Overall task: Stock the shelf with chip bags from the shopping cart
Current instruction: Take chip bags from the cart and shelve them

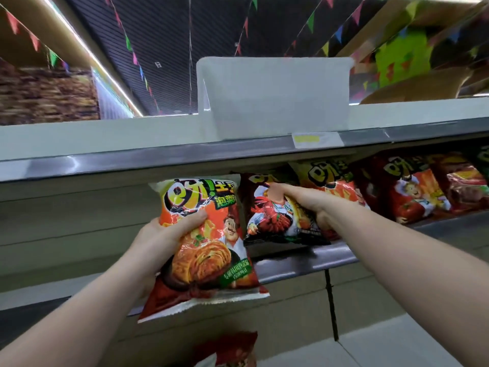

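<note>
Head view: my left hand (169,229) grips a glossy, crinkled orange chip bag (203,250). My right hand (299,202) pinches a dark red chip bag (275,215) on the metal-edged shelf (304,260).

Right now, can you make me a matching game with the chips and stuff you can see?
Things:
1. orange chip bag
2. dark red chip bag
3. white bin
4. price tag

Places:
A. on the top shelf
B. stuck on the top shelf's front edge
C. held by the left hand, off the shelf
D. gripped by the right hand at the middle shelf

Pairs: 1-C, 2-D, 3-A, 4-B
</note>
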Demonstrator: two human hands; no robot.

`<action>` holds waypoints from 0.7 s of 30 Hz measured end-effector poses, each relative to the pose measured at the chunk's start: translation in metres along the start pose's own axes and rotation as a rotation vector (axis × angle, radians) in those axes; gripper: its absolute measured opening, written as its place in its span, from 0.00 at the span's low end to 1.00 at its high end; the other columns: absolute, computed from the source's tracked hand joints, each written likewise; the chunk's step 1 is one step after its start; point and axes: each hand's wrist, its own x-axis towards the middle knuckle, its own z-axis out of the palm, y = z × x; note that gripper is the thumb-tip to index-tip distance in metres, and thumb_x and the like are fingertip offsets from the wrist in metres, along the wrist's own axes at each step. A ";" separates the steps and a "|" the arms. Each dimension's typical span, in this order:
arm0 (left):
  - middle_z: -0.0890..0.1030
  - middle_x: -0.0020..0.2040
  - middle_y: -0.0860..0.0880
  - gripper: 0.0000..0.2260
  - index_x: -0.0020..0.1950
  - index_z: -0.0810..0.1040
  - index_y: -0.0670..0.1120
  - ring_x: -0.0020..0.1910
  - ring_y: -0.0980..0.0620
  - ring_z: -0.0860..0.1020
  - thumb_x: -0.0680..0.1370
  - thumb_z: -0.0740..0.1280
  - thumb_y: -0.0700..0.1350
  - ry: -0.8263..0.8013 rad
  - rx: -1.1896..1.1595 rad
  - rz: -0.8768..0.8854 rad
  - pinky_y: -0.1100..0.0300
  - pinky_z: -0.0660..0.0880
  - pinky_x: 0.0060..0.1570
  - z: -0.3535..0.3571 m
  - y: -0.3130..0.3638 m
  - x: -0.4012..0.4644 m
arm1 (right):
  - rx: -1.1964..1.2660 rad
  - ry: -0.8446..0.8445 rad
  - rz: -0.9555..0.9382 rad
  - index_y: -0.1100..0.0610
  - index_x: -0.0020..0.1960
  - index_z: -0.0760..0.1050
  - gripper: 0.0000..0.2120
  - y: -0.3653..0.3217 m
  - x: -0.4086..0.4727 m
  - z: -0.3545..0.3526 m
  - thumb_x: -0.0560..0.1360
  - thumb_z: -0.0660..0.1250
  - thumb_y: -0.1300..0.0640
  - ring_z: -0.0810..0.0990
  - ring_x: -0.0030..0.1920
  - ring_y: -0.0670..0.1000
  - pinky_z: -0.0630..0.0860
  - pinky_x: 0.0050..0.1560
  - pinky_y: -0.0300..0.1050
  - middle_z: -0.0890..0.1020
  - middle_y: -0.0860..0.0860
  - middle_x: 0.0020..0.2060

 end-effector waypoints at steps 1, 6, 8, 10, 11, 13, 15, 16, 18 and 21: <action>0.86 0.41 0.44 0.22 0.50 0.80 0.45 0.40 0.43 0.84 0.60 0.76 0.52 0.021 0.003 0.003 0.50 0.79 0.47 0.004 0.001 0.004 | 0.006 -0.026 0.004 0.58 0.50 0.76 0.27 0.000 0.012 -0.001 0.68 0.66 0.34 0.80 0.43 0.54 0.74 0.44 0.44 0.82 0.56 0.42; 0.84 0.31 0.46 0.16 0.49 0.78 0.43 0.26 0.49 0.82 0.67 0.75 0.50 0.099 0.010 -0.009 0.62 0.76 0.23 0.017 0.010 0.020 | 0.048 -0.100 -0.021 0.58 0.49 0.77 0.22 0.001 0.066 0.003 0.72 0.67 0.39 0.81 0.47 0.56 0.76 0.56 0.50 0.82 0.57 0.45; 0.83 0.29 0.45 0.16 0.49 0.77 0.42 0.23 0.48 0.81 0.68 0.74 0.50 0.120 0.006 -0.027 0.62 0.74 0.19 0.019 0.013 0.022 | 0.072 -0.107 -0.072 0.58 0.54 0.76 0.23 0.001 0.080 0.010 0.71 0.68 0.40 0.80 0.45 0.55 0.76 0.48 0.44 0.81 0.57 0.46; 0.83 0.30 0.44 0.17 0.50 0.77 0.41 0.23 0.48 0.81 0.68 0.74 0.50 0.144 0.000 -0.040 0.61 0.74 0.19 0.021 0.015 0.024 | 0.075 -0.092 -0.110 0.60 0.67 0.69 0.30 0.005 0.097 0.019 0.73 0.67 0.42 0.76 0.58 0.57 0.72 0.59 0.46 0.76 0.58 0.61; 0.83 0.30 0.44 0.18 0.51 0.77 0.40 0.23 0.48 0.81 0.68 0.74 0.50 0.154 0.000 -0.047 0.61 0.74 0.19 0.022 0.015 0.026 | 0.083 -0.093 -0.124 0.59 0.71 0.64 0.32 0.007 0.107 0.025 0.75 0.65 0.42 0.71 0.64 0.58 0.69 0.65 0.48 0.71 0.57 0.67; 0.83 0.30 0.44 0.18 0.50 0.77 0.40 0.23 0.48 0.81 0.68 0.74 0.50 0.167 0.007 -0.061 0.61 0.74 0.19 0.025 0.015 0.028 | 0.117 -0.094 -0.144 0.59 0.74 0.58 0.36 0.010 0.117 0.036 0.75 0.64 0.42 0.66 0.69 0.59 0.64 0.70 0.51 0.65 0.57 0.72; 0.83 0.29 0.44 0.18 0.50 0.76 0.40 0.23 0.48 0.81 0.69 0.74 0.50 0.165 0.013 -0.068 0.62 0.75 0.19 0.027 0.015 0.030 | 0.162 -0.063 -0.153 0.59 0.75 0.56 0.41 0.012 0.126 0.043 0.71 0.68 0.40 0.66 0.69 0.59 0.65 0.69 0.54 0.63 0.57 0.72; 0.83 0.29 0.44 0.18 0.50 0.76 0.40 0.23 0.48 0.81 0.69 0.74 0.50 0.163 0.014 -0.071 0.62 0.75 0.19 0.027 0.016 0.031 | 0.170 -0.030 -0.165 0.59 0.75 0.57 0.44 0.014 0.128 0.044 0.69 0.70 0.40 0.67 0.69 0.60 0.66 0.69 0.55 0.65 0.57 0.72; 0.84 0.31 0.44 0.20 0.51 0.76 0.40 0.25 0.47 0.81 0.66 0.74 0.51 0.154 0.016 -0.073 0.62 0.75 0.21 0.027 0.016 0.032 | 0.156 0.017 -0.173 0.60 0.74 0.58 0.45 0.018 0.133 0.045 0.67 0.71 0.39 0.67 0.68 0.60 0.66 0.68 0.56 0.66 0.58 0.71; 0.84 0.33 0.43 0.25 0.53 0.77 0.41 0.26 0.47 0.82 0.62 0.73 0.52 0.143 0.022 -0.071 0.60 0.76 0.24 0.028 0.016 0.035 | 0.099 0.040 -0.149 0.61 0.75 0.55 0.43 0.026 0.145 0.042 0.70 0.68 0.40 0.64 0.71 0.60 0.63 0.70 0.55 0.62 0.58 0.73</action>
